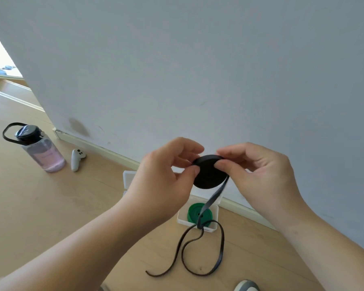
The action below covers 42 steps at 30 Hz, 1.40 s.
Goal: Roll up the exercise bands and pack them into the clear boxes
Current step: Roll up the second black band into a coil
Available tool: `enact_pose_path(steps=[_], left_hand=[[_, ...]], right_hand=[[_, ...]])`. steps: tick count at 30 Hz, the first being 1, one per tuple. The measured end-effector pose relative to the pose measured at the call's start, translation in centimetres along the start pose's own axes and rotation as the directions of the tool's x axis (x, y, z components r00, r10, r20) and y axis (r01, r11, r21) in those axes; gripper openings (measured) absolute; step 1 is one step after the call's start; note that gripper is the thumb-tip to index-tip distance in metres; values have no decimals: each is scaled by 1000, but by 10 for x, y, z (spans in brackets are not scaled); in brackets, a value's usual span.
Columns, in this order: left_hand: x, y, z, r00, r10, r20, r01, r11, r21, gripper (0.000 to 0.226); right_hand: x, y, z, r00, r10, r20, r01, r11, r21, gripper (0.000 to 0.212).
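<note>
Band roll (208, 177) pinched by left hand (162, 181) and right hand (261, 175), tail (215, 195) crossing clear box (180, 219), bottle (43, 153), controller (76, 160) aside

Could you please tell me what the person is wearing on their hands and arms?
Nothing is worn: the left hand and the right hand have no gloves, rings or watch, and no sleeve shows on either arm up to the picture's edge.

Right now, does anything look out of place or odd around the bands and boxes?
The loose tail of the half-rolled black rubber band hangs across the open clear plastic box holding the green coiled band, then loops on the wooden floor. A dark smudge marks the grey wall.
</note>
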<state>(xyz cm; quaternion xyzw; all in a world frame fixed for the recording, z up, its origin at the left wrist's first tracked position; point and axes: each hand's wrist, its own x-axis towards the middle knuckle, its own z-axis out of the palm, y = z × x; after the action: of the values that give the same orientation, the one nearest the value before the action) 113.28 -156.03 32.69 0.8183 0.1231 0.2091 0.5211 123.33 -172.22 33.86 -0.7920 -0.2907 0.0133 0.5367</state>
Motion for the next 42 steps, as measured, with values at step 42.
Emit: enact_pose_path(steps=[42], left_hand=[[-1,-4,0,973,231,7,-230,967,113,38]], right_hand=[[1,-2,-2,969,-246,24,246,959,-137,36]])
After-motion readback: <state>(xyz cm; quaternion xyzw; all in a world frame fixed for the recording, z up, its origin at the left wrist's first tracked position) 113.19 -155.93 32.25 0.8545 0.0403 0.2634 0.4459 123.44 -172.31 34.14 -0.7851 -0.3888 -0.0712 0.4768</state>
